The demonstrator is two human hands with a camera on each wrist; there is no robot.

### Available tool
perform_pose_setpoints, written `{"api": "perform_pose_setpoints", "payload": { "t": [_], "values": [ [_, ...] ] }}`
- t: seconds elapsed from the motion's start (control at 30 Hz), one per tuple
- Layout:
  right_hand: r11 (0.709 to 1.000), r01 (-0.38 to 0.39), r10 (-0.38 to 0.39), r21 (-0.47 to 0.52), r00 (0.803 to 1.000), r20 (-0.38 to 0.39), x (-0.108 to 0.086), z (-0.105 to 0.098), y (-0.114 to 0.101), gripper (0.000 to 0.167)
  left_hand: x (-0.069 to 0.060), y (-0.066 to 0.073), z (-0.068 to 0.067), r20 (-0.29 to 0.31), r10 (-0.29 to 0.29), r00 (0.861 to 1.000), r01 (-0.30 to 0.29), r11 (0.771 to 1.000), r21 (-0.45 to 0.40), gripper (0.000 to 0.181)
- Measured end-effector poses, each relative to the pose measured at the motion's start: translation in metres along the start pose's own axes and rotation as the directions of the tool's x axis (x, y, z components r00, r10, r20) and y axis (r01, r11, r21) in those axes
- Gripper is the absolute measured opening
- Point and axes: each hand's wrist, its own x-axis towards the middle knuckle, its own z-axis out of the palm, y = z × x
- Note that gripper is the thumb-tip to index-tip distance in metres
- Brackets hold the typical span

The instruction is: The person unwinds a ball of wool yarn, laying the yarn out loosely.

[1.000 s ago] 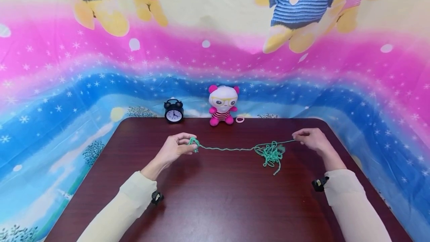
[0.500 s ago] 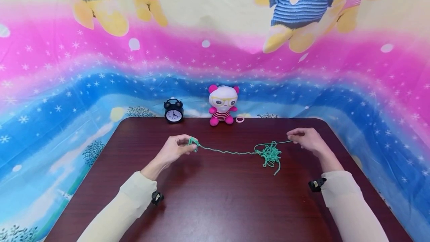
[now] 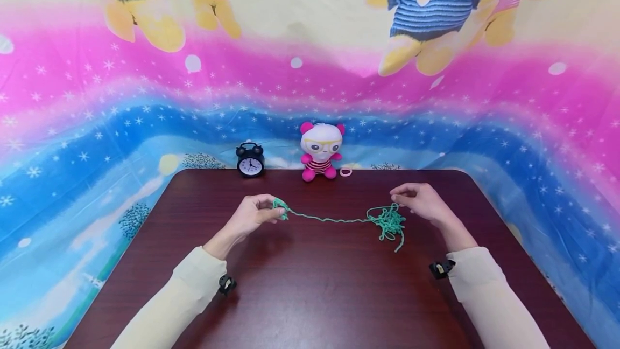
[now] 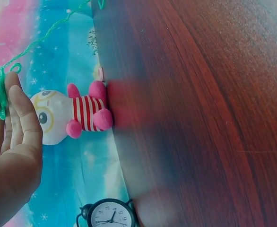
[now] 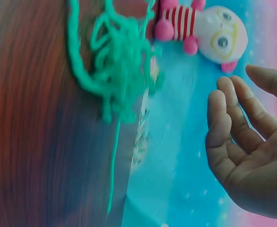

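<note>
A length of green yarn runs between a small bunched loop and a larger tangle on the right of the table. My left hand pinches the bunched loop between thumb and fingers. Just above and to the right of the tangle is my right hand. The right wrist view shows that hand with thumb and fingers apart and nothing between them. There, a loose strand sticks out from the tangle, clear of the fingers.
A black alarm clock and a pink and white plush panda stand along the back edge of the dark wooden table. Beside the panda lies a small pink ring. A printed cloth hangs behind and around the table.
My right hand has moved left toward the tangle and let go of the yarn strand it was pulling. The stretch between hand and tangle has sagged. My left hand has hardly moved.
</note>
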Motion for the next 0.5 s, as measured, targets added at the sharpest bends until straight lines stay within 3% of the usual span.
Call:
{"api": "perform_pose_setpoints", "payload": {
  "t": [0.5],
  "values": [
    [0.992,0.126,-0.127,0.011,0.992,0.008,0.002,0.05,-0.052,0.02,-0.002,0.005,0.001,0.003,-0.012,1.0,0.012,1.0,0.022,0.025]
  ]
}}
